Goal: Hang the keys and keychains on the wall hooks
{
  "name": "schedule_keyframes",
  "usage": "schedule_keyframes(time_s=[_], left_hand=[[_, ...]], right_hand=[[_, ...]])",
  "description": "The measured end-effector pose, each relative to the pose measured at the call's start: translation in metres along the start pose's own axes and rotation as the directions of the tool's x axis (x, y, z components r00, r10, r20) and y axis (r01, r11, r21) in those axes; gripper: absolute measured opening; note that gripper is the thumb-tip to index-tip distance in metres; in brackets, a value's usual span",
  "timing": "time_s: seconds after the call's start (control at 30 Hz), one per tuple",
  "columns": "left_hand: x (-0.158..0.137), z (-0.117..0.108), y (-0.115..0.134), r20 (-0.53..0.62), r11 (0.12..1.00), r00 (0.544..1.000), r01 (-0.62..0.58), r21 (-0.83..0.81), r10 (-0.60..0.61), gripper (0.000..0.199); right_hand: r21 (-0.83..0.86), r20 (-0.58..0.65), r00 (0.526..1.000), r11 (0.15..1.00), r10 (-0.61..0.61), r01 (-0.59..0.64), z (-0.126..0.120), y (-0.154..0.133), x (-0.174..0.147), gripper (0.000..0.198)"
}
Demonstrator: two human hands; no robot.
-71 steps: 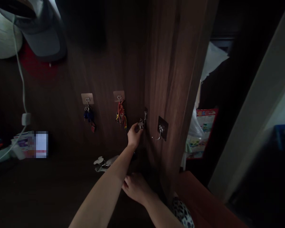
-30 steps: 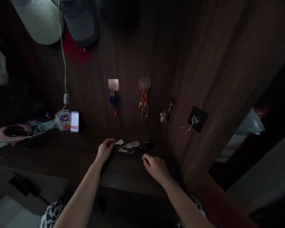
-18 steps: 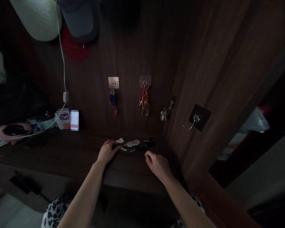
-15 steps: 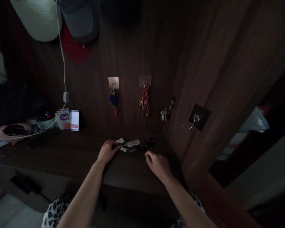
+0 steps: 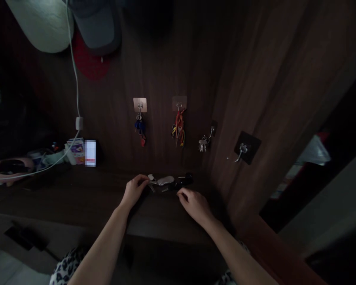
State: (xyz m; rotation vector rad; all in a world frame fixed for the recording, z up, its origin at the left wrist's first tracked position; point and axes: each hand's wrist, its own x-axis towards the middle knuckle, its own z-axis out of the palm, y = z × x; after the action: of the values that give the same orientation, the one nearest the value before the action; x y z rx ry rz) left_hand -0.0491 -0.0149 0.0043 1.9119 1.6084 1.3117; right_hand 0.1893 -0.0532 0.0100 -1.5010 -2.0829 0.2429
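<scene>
My left hand (image 5: pixel 134 188) pinches a bunch of keys (image 5: pixel 152 183) at its left end, thumb and forefinger pressed together. The silvery keys lie on the dark wooden shelf, beside an oval, pale metallic piece (image 5: pixel 166 181). Right of that piece lie black key pieces (image 5: pixel 184 180), dim against the dark wood; whether they are joined to the bunch I cannot tell. Just in front of them is my right hand (image 5: pixel 194 202), its fingers curled closed. Anything between those fingertips is hidden.
On the back panel hang blue keys (image 5: pixel 140 126) and keys with red cords (image 5: pixel 178 128). More keys (image 5: pixel 203 143) hang at the corner. A bare hook (image 5: pixel 241 152) sticks out from the right panel. Small boxes (image 5: pixel 77 150), a white cable (image 5: pixel 78 95) and caps (image 5: pixel 99 31) are at left.
My left thumb and forefinger have closed on the keys, whose blades have shifted. My right hand has moved slightly left. The whole view has shifted a little.
</scene>
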Motion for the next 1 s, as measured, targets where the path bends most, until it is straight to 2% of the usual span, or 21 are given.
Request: schedule_keyframes(time_s=[0.13,0.2,0.3,0.47,0.63,0.77,1.0], left_hand=[[-0.001,0.002,0.002,-0.026,0.990,0.992,-0.125,-0.072,0.123,0.013],[-0.001,0.003,0.002,-0.013,0.984,0.989,-0.145,-0.102,0.144,0.013],[-0.003,0.005,0.004,0.036,0.981,0.990,-0.128,-0.144,0.134,0.013],[-0.003,0.007,0.007,0.098,0.987,0.992,-0.068,-0.148,0.084,0.015],[-0.001,0.008,0.005,0.132,0.986,0.991,-0.016,-0.167,0.039,0.018],[-0.002,0.010,0.007,0.137,0.970,0.990,0.021,-0.241,0.013,0.018],[-0.002,0.013,0.005,0.164,0.960,0.986,0.040,-0.279,0.007,0.019]], right_hand=[[0.179,-0.041,0.999,0.983,-0.034,0.041,-0.001,-0.014,0.017,0.018],[0.270,-0.071,0.995,0.959,-0.071,0.088,0.005,-0.021,0.028,0.017],[0.391,-0.114,0.984,0.904,-0.137,0.171,0.023,-0.030,0.043,0.016],[0.566,-0.085,0.988,0.810,-0.126,0.152,0.051,-0.034,0.050,0.014],[0.610,-0.083,0.991,0.781,-0.108,0.136,0.058,-0.032,0.047,0.014],[0.607,-0.096,0.989,0.781,-0.113,0.149,0.056,-0.034,0.045,0.016],[0.591,-0.192,0.977,0.783,-0.096,0.193,0.051,-0.036,0.045,0.012]])
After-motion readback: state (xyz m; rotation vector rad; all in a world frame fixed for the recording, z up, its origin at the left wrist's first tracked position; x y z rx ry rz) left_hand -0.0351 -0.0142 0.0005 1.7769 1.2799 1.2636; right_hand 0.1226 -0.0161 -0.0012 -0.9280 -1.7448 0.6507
